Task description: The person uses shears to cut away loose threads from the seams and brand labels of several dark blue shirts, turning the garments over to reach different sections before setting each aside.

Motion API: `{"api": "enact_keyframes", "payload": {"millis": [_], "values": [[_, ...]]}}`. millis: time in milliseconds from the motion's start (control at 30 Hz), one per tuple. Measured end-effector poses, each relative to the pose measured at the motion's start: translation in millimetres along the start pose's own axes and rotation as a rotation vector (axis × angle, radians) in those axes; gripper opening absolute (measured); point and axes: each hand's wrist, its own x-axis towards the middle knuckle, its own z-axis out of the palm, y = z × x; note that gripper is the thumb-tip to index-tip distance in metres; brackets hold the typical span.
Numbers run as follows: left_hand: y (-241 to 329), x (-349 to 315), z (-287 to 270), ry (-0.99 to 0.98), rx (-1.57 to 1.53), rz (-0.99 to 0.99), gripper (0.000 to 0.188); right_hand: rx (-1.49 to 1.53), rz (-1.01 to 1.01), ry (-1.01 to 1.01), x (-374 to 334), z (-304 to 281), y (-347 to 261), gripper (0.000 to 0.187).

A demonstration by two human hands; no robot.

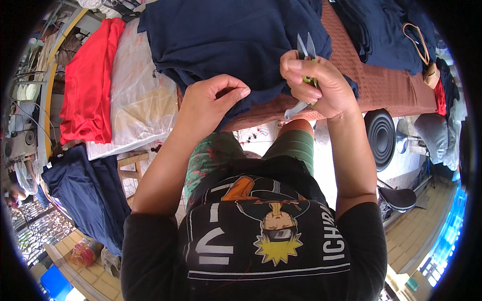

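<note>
A large piece of navy cloth (226,40) lies in loose folds over the table in front of me, its near edge hanging down. Over that near edge is my left hand (211,100), closed, with thumb and forefinger pressed together. Whatever lies between those fingertips is too small or hidden to make out. In my right hand (321,83) I grip a pair of small thread snips (307,46) with green on the handle, blades pointing away from me and slightly apart. The snips are above the right part of the cloth, to the right of my left hand.
Brown textured fabric (386,90) covers the table. A navy stack (386,35) lies far right, with a looped strap (416,40). At left are red cloth (93,80), clear plastic sheeting (140,90) and hanging navy cloth (90,190). A round black ribbed object (380,139) stands right.
</note>
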Motion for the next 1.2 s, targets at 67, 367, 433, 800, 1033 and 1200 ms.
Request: {"api": "enact_keyframes", "payload": {"millis": [67,367,433,800,1033,1200], "values": [[-1.4,0.6,1.9,0.005,-0.065,0.002,0.018,0.056,-0.045,0.055,-1.5,4.2,-3.2,0.023],[-1.0,-3.0,-14.4,-0.139,-0.665,-0.314,0.021,-0.988,-0.471,0.34,-28.9,36.2,33.7,0.021],[-4.9,-2.6,-12.0,-0.108,-0.69,-0.32,0.022,-1.111,-0.558,0.258,-29.7,41.6,39.0,0.019],[-0.1,-4.8,-11.3,-0.1,-0.69,-0.297,0.021,-1.347,-0.69,0.25,-23.7,42.1,37.8,0.016],[-3.3,-2.9,-4.7,-0.105,-0.701,-0.233,0.019,-1.421,-0.643,0.179,-24.2,44.6,30.7,0.016],[-3.7,-2.5,1.4,-0.062,-0.797,-0.203,0.019,-1.456,-0.658,0.152,-24.6,38.1,27.3,0.015]]}}
